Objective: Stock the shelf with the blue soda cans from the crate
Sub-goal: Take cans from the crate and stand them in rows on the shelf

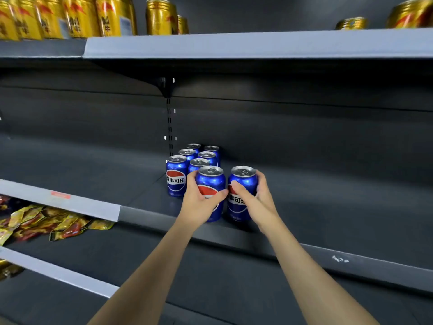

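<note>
Blue soda cans: rigid metal, smooth wall, likely full and fairly heavy; grip mid-body, upright.
Left hand [199, 200] wraps left can [210, 184]; fingers [191, 178] behind, thumb across label.
Right hand [255, 200] wraps right can [242, 184] likewise.
Both cans near shelf [328, 254] front edge, just before stocked cluster [187, 158].

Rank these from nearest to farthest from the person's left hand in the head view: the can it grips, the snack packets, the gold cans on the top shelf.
1. Blue can, in the left hand.
2. Snack packets, lower left.
3. Gold cans, upper left.
</note>
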A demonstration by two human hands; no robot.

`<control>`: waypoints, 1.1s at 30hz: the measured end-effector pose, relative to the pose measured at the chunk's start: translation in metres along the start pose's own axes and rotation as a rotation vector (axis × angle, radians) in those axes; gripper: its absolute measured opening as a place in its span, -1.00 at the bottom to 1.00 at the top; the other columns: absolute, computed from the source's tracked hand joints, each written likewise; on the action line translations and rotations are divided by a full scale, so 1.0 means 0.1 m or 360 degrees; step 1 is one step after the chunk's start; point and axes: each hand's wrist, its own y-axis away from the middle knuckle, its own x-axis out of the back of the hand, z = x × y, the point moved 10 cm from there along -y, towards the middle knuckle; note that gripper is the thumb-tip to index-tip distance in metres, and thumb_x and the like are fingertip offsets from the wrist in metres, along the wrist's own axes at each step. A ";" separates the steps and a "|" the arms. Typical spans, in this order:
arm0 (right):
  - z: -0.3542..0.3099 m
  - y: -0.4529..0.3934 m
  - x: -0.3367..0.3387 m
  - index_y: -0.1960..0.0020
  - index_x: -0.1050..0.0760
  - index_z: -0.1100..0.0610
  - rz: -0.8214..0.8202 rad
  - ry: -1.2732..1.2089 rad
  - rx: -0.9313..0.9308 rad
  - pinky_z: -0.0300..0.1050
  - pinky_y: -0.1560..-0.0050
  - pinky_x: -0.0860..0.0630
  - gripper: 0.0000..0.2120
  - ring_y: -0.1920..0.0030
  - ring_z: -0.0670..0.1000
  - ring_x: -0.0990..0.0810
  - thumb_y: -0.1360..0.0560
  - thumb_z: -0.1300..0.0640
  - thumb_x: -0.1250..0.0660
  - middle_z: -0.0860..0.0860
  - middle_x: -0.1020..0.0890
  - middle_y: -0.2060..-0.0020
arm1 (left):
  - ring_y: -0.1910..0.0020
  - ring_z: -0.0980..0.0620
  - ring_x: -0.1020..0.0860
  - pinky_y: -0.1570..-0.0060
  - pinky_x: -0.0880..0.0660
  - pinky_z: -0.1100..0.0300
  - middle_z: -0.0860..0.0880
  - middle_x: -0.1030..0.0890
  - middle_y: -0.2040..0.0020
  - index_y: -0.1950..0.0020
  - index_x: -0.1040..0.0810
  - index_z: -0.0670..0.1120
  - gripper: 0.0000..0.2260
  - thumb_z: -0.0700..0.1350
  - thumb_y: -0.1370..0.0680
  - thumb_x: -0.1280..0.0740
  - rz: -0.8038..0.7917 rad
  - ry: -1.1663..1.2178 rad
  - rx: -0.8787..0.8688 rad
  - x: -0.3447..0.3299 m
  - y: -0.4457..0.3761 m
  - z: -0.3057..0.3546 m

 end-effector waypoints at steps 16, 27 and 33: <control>0.26 0.15 0.14 -0.33 -0.20 -0.10 0.0151 0.0564 -0.0062 -0.34 -0.05 -0.50 -0.19 -0.11 -0.24 -0.53 -0.25 0.01 -0.60 -0.13 -0.47 -0.23 | -0.09 0.19 -0.54 -0.09 -0.49 0.24 0.12 -0.54 -0.13 -0.21 -0.32 0.15 -0.37 -0.05 -0.27 -0.58 -0.0051 -0.0127 -0.0066 -0.01 -0.12 -0.28; 0.37 -0.38 0.30 -0.27 -0.35 0.08 0.0327 0.0789 -0.0147 -0.20 -0.03 -0.47 -0.38 -0.04 -0.08 -0.54 -0.32 0.08 -0.57 -0.06 -0.55 -0.09 | 0.04 0.42 -0.53 0.15 -0.43 0.55 0.23 -0.56 -0.06 -0.21 -0.37 0.19 -0.44 -0.08 -0.33 -0.55 -0.0060 -0.0085 -0.0159 0.03 -0.09 -0.20; 0.53 -0.97 0.20 -0.28 -0.38 0.09 0.0290 0.0998 -0.0187 0.04 -0.20 -0.48 -0.36 -0.16 0.06 -0.55 -0.30 0.02 -0.57 0.06 -0.54 -0.19 | -0.01 0.37 -0.54 0.09 -0.46 0.51 0.21 -0.58 -0.07 -0.20 -0.40 0.20 -0.44 -0.05 -0.31 -0.56 -0.0063 -0.0058 -0.0128 0.04 -0.12 -0.27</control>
